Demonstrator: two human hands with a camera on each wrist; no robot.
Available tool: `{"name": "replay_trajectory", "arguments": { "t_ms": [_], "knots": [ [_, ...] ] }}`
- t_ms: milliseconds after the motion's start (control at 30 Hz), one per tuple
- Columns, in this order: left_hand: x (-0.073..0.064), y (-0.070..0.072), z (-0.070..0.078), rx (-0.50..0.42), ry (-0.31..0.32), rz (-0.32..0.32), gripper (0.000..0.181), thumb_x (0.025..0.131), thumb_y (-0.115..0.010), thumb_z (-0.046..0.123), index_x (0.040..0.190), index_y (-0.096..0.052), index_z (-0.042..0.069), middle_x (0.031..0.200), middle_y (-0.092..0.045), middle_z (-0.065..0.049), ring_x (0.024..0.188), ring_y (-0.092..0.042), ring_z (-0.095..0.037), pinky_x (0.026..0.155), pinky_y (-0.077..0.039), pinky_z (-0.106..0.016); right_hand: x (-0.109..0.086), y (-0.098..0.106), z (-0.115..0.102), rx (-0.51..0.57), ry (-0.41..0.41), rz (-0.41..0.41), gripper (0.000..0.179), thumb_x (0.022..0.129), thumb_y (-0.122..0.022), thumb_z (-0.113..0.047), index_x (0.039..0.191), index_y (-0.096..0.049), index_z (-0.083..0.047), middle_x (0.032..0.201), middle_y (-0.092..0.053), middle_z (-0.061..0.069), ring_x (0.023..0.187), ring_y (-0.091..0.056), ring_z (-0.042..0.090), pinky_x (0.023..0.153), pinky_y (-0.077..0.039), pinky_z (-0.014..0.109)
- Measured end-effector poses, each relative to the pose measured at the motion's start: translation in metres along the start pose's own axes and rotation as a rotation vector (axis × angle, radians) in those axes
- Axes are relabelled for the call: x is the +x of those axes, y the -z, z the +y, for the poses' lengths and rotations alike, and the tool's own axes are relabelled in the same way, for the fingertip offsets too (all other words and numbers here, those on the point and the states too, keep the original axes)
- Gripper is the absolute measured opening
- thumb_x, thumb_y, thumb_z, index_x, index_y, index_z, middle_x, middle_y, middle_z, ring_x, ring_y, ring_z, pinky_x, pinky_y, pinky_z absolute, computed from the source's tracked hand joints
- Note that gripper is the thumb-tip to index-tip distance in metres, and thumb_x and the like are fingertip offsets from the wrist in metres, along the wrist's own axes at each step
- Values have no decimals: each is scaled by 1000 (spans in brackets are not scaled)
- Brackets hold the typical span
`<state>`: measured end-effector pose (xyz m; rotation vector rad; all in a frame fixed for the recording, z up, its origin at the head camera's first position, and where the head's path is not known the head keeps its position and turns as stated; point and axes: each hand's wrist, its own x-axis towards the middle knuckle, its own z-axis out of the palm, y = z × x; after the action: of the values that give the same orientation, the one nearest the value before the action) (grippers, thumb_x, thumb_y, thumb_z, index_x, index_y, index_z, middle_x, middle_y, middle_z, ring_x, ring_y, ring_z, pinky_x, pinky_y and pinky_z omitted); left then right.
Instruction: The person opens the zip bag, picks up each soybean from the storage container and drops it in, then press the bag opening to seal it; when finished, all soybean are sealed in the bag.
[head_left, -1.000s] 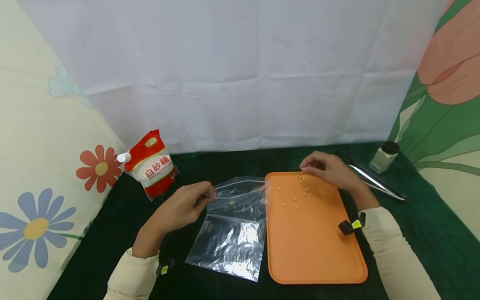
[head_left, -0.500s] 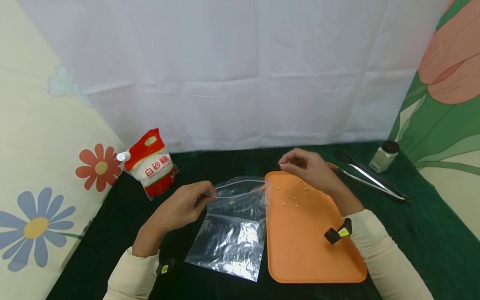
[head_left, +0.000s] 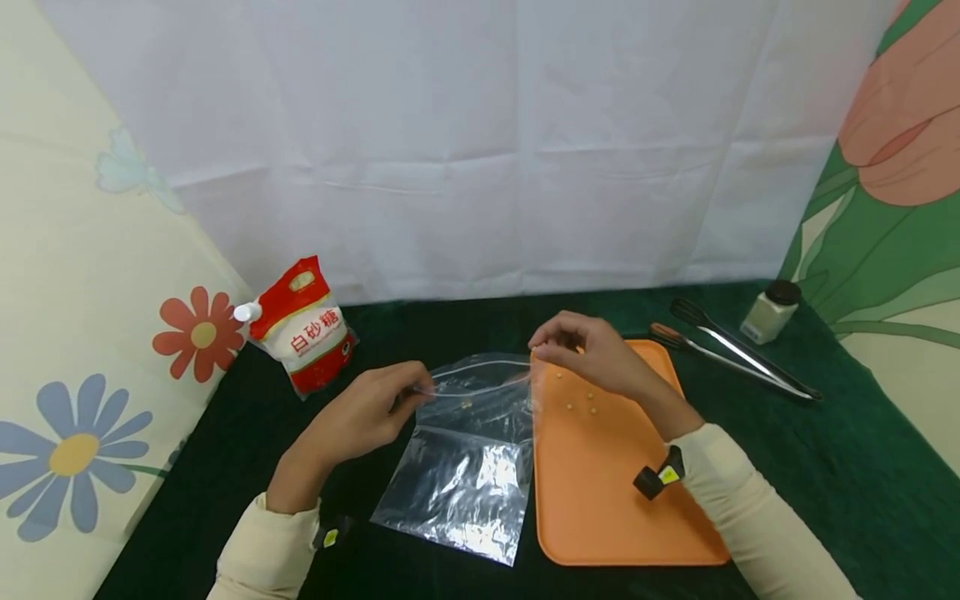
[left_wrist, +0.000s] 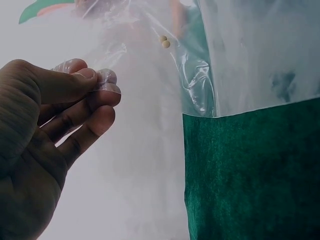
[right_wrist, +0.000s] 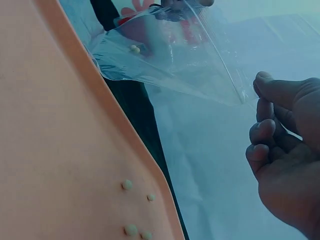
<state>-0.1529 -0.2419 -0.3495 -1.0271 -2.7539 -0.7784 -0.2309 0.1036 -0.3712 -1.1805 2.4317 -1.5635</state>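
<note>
My left hand [head_left: 372, 406] pinches the left side of the mouth of a clear zip bag [head_left: 468, 483] between thumb and fingers. In the left wrist view, two pale-yellow soybeans [left_wrist: 164, 42] show inside the bag. My right hand [head_left: 588, 354] is over the far left corner of the orange tray [head_left: 622, 500], thumb and index fingertip together right at the bag's right corner. Its fingertips pinch a small pale soybean, mostly hidden by them. Several loose soybeans [right_wrist: 130, 230] lie on the tray, partly covered by this hand in the head view.
A red and white bag of sugar [head_left: 303, 333] with a white cap leans at the back left. Metal tongs [head_left: 742, 354] lie to the right of the tray, beside a dark-lidded jar [head_left: 770, 312]. A dark green cloth [head_left: 847, 467] covers the table before a white curtain.
My right hand has moved left across the far end of the tray to the bag's right corner, carrying a soybean. The left hand and the bag have stayed in place.
</note>
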Motion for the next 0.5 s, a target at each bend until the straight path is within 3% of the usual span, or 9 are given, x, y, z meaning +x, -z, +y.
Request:
{"name": "replay_trajectory", "arguments": {
  "t_ms": [333,500],
  "knots": [
    [1,0,-1,4,-6,-1,29,88,-71,-5,104,-61,17,97,-68,2,80,-59,-4,79,-57,-28,1,-1,0,14,14,-31,16,100,-64,-19,113,-72,-24,92,-56,1,74,-49,20,63,-40,32],
    [0,0,-1,10,2,-1,29,88,-71,-5,104,-61,18,97,-68,3,80,-58,-4,79,-57,-28,0,3,-1,10,19,4,17,100,-63,-18,114,-72,-22,94,-58,0,75,-50,20,66,-42,33]
  ]
}}
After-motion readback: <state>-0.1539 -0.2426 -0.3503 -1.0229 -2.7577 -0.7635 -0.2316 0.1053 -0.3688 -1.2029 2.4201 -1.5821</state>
